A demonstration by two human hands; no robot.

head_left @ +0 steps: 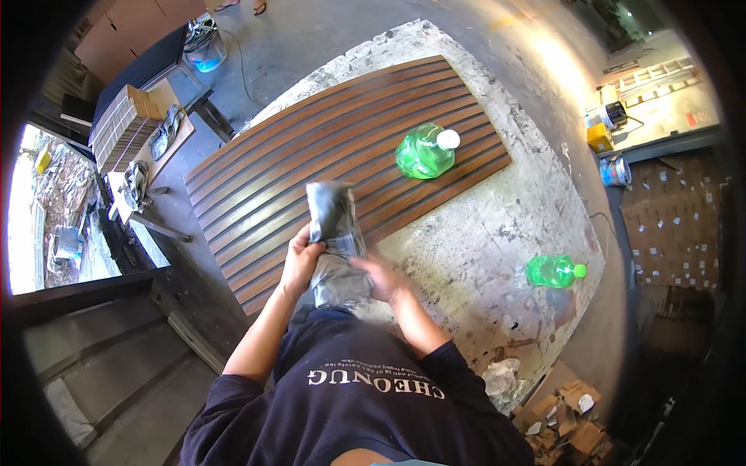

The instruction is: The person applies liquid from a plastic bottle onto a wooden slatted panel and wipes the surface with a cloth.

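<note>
A grey rag, folded and smeared by motion at its upper end, is held up in front of my body. My left hand is closed on its left edge, thumb on top. Against the rag's right side, my right hand grips it, with its fingertips partly hidden. Beyond both hands lies a brown wooden panel with dark grooves between its slats. A green plastic bottle with a white cap rests on the panel's right part.
The panel lies on a paint-stained worktable. Another green bottle lies on its side at the right, and a crumpled white wad sits near the front edge. Stacked cardboard stands at far left; cardboard scraps fill the lower right.
</note>
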